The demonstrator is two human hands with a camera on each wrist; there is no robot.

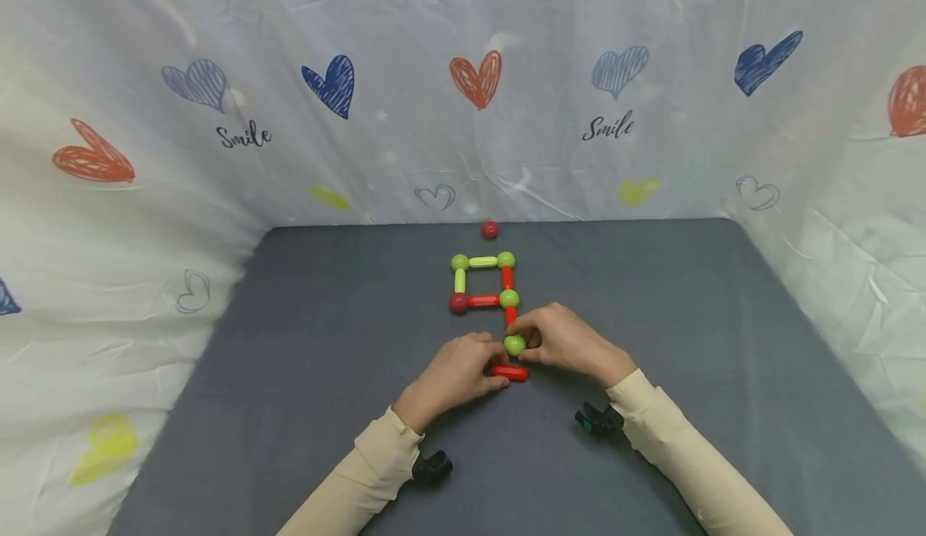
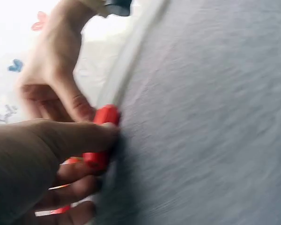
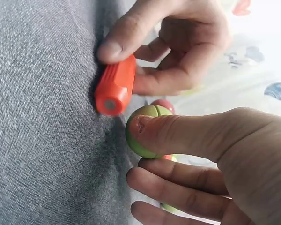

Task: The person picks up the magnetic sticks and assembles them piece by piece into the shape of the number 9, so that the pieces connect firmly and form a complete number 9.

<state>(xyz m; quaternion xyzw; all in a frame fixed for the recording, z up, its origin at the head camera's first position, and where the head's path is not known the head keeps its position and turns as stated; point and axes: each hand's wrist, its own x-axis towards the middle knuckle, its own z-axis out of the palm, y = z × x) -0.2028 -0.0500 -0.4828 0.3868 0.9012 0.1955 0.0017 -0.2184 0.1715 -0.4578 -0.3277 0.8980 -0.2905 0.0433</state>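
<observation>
My left hand (image 1: pixel 460 369) pinches a red magnetic rod (image 1: pixel 510 373) between thumb and fingers, low over the grey tabletop; a metal end shows in the right wrist view. My right hand (image 1: pixel 564 340) holds a green ball (image 1: pixel 514 345) with its thumb against one side. That ball sits at the lower end of another red rod (image 1: pixel 510 315), partly covered by my fingers. The rod runs up to a second green ball (image 1: pixel 510 299), a corner of a square of red and light green rods. The pinched rod lies just in front of the held ball, apart from it.
At the square's other corners are two green balls (image 1: pixel 460 262) and a dark red ball (image 1: pixel 459 303). A loose red ball (image 1: pixel 489 230) lies at the table's back edge. A white curtain printed with hearts (image 1: pixel 475 78) hangs behind and along the sides of the grey table (image 1: pixel 325 319).
</observation>
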